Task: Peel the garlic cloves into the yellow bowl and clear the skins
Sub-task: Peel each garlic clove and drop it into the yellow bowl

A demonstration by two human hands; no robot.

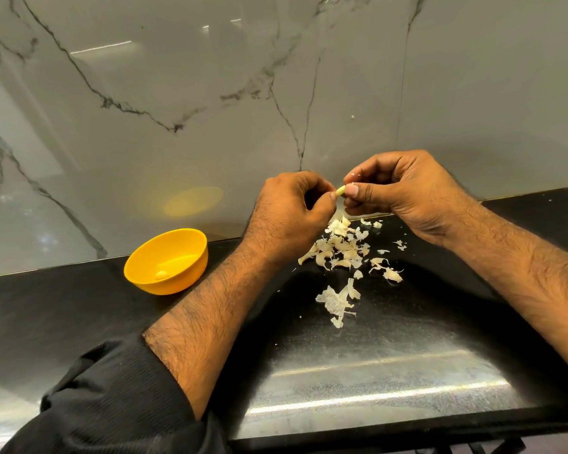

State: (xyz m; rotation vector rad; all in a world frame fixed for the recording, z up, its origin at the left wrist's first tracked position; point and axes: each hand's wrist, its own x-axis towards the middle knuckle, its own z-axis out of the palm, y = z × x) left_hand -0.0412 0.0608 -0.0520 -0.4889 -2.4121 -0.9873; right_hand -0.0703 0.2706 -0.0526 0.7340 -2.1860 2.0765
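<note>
1. Your left hand (pixel 289 204) and right hand (pixel 404 188) are raised together above the back edge of the black counter (pixel 63 309), close to the marble wall (pixel 210 93).
2. Between them you hold a garlic clove (pixel 341 190). Only a small part shows: it is pale yellow-green, smooth and glossy, with a thin flake of white skin at its upper right end.
3. Your right hand is curled around the clove, thumb and forefinger pinching its right end; the other fingers are folded under.
4. Your left hand is also curled, thumb tip and forefinger meeting at the clove's left end, gripping it there.
5. The skins (pixel 345 247) lie on the counter right below your hands, near the back edge. They are papery, off-white to cream, curled and torn into many small pieces.
6. A larger, thin, see-through scrap of skin (pixel 336 301) lies apart from the heap, nearer to you, toward the middle of the counter.
7. A few tiny crumbs are scattered around both.
8. The yellow bowl (pixel 181 237) stands upright to the left of your left forearm, near the counter's back edge, well apart from the skins.
9. In the bowl's bottom lies one pale peeled clove (pixel 161 274).
10. A black sleeve (pixel 112 398) is pushed up your left arm.
</note>
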